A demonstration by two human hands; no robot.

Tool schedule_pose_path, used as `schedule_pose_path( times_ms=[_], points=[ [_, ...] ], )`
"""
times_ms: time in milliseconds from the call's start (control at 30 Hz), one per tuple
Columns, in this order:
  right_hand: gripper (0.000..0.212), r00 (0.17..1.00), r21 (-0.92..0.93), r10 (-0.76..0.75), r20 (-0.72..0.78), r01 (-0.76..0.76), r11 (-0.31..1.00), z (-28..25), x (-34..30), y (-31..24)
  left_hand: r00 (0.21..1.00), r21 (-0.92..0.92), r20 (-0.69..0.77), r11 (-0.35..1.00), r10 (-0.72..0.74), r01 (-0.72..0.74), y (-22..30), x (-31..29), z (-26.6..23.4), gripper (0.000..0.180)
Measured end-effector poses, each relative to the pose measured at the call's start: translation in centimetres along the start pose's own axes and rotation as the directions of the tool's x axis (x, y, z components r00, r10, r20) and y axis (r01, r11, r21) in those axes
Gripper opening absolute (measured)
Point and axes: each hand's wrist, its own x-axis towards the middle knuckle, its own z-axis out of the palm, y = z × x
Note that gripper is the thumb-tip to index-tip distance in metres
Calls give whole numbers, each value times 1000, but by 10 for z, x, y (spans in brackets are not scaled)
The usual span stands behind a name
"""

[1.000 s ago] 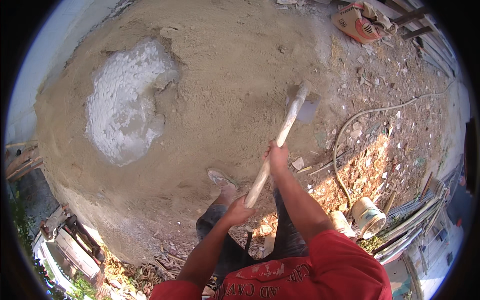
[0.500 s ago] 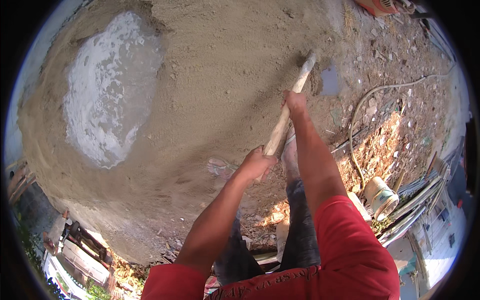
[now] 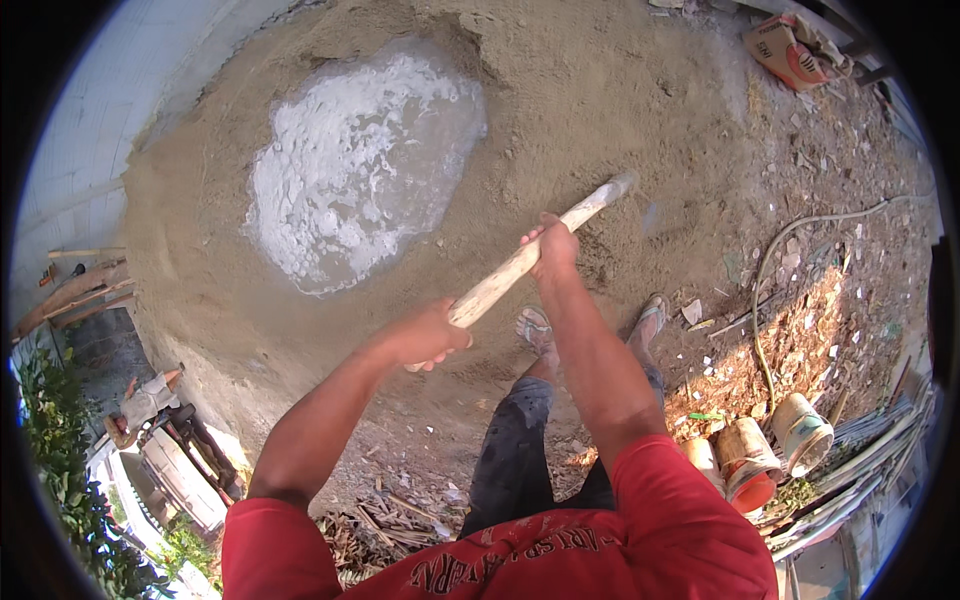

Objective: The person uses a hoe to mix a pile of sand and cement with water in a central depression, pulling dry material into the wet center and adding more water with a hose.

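Both my hands are closed round the pale wooden handle (image 3: 507,282) of a long tool. My left hand (image 3: 428,334) grips it near the lower end, and my right hand (image 3: 552,247) holds it farther up. The handle slants up to the right, its grey far end (image 3: 617,186) down at the sand. The tool's head is mostly hidden there, so I cannot tell whether it is a shovel or a hoe. To the left, a whitish, wet-looking patch of what seems to be cement (image 3: 350,165) lies in a hollow, ringed by brown sand (image 3: 560,110).
My sandalled feet (image 3: 535,325) stand at the sand's near edge. A hose (image 3: 765,285) curves over rubble at right, beside several buckets (image 3: 802,432) and a stack of strips (image 3: 860,470). A paper sack (image 3: 785,52) sits far right; a pale wall (image 3: 85,140) rises at left.
My hands and the handle have swung left, and the handle lies flatter. My view has shifted, so the whitish patch appears farther right. More buckets and the sack have come into sight.
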Motion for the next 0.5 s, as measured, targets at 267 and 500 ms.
schedule_pose_path(
  times_ms=[267,500],
  points=[
    [21,940,196,179,291,-241,950,28,-183,43,984,171,-95,971,-150,165,-24,-171,-33,56],
    [18,948,-408,-308,-76,252,877,-191,14,-97,968,-386,229,922,105,-8,-24,95,235,52]
  ],
)
